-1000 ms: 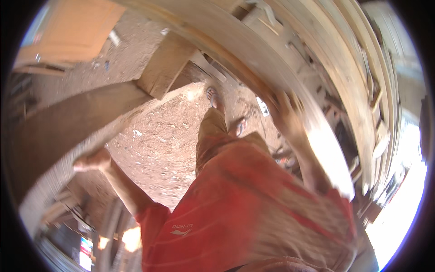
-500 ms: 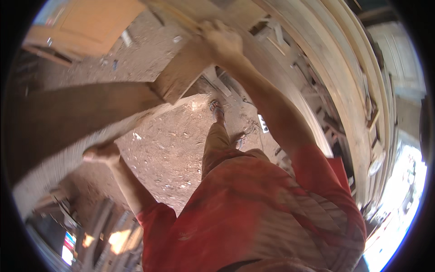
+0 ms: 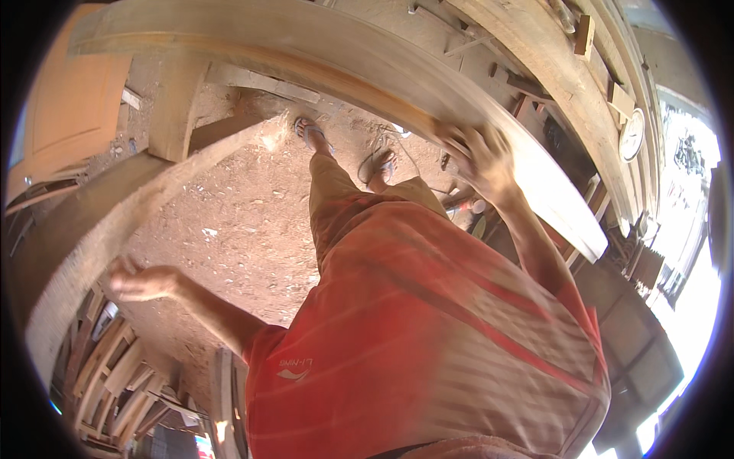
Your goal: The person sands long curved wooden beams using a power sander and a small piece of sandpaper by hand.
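A long pale wooden plank (image 3: pixel 336 57) arches across the upper part of the head view, its right end in bright light. My right hand (image 3: pixel 489 164) lies over the near edge of this plank with its fingers spread. At the left, a thick wooden beam (image 3: pixel 99 222) runs toward the lower rim. A short wooden post (image 3: pixel 176 111) stands between beam and plank. My left hand (image 3: pixel 141 281), a little blurred, is beside the beam's near edge with its fingers loosely extended and nothing visible in them. Whether it touches the beam I cannot tell.
Long boards (image 3: pixel 535 92) are stacked at the right, with small wood blocks (image 3: pixel 586 37) among them. An orange panel (image 3: pixel 73 107) stands at the far left. Timber offcuts (image 3: pixel 122 382) lie at the lower left. A cord (image 3: pixel 413 157) crosses the dirt floor near my feet.
My view has turned, and more of the long plank shows. My right hand has shifted right along the wood with its fingers spreading. My left hand has moved lower beside the beam.
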Available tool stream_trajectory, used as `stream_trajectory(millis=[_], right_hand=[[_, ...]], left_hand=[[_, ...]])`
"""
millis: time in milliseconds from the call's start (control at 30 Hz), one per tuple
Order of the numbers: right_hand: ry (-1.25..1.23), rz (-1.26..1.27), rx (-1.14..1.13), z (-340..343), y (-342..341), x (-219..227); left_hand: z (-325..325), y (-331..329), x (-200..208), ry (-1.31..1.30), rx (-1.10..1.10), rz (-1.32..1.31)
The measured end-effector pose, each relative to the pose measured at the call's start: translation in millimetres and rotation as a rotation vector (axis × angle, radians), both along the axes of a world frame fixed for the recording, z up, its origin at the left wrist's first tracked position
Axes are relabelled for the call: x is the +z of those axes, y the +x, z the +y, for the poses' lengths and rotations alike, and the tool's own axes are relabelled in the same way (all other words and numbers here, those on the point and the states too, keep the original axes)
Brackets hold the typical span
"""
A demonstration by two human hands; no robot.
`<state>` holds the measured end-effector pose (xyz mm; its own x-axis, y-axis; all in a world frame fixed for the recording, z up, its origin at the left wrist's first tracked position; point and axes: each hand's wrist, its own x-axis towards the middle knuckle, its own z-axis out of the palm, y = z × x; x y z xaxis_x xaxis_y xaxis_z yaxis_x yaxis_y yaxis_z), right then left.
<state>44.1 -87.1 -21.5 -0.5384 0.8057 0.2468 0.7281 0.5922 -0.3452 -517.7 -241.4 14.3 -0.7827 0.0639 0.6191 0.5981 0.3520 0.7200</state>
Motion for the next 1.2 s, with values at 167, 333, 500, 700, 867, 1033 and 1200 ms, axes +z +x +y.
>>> stream_trajectory(millis=[167,333,500,700,867,1033,1200], right_hand=[[-0.096,-0.138,0.054,-17.7,66.9,3.3],[-0.023,-0.008,0.114,53.3,-82.8,-13.7],[0.003,0.072,0.183,130.8,-259.3,-29.4],[-0.154,-0.004,0.109,72.2,-151.8,-13.9],[-0.068,0.001,0.068,82.1,-175.8,-16.7],[-0.177,0.012,0.053,138.9,-342.1,-11.3],[-0.178,0.101,-0.097,93.0,-261.8,-22.9]], left_hand=[[-42.9,113.6,-77.7,-0.428,-0.247,-0.387],[-8.3,202.0,-95.1,-0.462,-0.725,-0.593],[60.0,249.4,-67.2,-0.682,-1.178,-0.702],[-10.0,187.3,-95.4,-1.025,-1.064,-0.900],[-32.8,141.0,-116.7,-1.042,-0.889,-0.823],[76.7,132.5,-91.3,-0.943,-1.116,-0.623],[115.1,136.5,-80.8,-1.052,-1.070,-0.585]])
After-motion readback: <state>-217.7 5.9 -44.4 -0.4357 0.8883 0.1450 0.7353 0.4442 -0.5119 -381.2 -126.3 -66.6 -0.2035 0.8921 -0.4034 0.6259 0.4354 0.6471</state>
